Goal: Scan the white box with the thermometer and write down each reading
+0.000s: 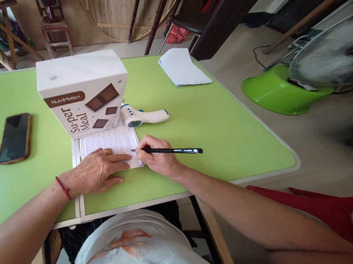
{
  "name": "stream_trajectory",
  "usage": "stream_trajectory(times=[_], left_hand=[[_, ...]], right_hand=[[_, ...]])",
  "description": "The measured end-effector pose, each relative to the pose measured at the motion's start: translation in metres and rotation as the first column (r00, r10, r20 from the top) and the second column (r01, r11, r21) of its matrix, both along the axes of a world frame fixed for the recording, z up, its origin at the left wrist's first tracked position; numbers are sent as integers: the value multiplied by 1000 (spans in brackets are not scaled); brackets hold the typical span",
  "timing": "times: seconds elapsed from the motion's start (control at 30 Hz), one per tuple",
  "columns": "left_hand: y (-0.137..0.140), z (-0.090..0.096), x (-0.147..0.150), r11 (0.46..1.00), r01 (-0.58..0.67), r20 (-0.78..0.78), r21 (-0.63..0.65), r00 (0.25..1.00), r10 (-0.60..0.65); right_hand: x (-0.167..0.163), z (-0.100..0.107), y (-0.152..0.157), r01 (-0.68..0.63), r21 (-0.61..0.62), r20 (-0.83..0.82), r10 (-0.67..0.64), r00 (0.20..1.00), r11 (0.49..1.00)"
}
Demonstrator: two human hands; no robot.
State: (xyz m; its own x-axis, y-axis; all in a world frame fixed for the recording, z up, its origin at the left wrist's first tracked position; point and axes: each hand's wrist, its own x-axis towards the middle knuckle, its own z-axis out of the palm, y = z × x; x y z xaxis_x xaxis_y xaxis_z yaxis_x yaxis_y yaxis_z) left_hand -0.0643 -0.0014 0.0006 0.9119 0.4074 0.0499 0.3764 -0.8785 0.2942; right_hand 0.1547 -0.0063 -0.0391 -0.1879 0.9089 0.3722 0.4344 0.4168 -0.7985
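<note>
Right grip [162,161] on black pen [177,150] | green tabletop [225,141] | fan [324,55] at right

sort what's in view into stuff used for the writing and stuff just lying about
Part of the writing:
black pen, in the right hand
handwritten paper, with the left hand resting on it

Seemingly just lying about:
phone
NutriMotion box, standing by the paper's far end
white thermometer gun
loose white sheet near the far edge

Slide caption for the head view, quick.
Left hand rests on a written page; right hand holds a black pen.
</note>
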Motion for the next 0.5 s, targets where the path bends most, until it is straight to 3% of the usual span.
stream_trajectory(times=[0.23, 0.5], left_hand=[[0, 0, -1, 1000, 1, 18, -18, 1000, -1], [0, 0, -1, 1000, 3, 12, -15, 1000, -2]], right_hand=[[1, 2, -1, -32, -3, -25, 32, 999, 999], [1, 3, 0, 31, 7, -16, -31, 999, 1000]])
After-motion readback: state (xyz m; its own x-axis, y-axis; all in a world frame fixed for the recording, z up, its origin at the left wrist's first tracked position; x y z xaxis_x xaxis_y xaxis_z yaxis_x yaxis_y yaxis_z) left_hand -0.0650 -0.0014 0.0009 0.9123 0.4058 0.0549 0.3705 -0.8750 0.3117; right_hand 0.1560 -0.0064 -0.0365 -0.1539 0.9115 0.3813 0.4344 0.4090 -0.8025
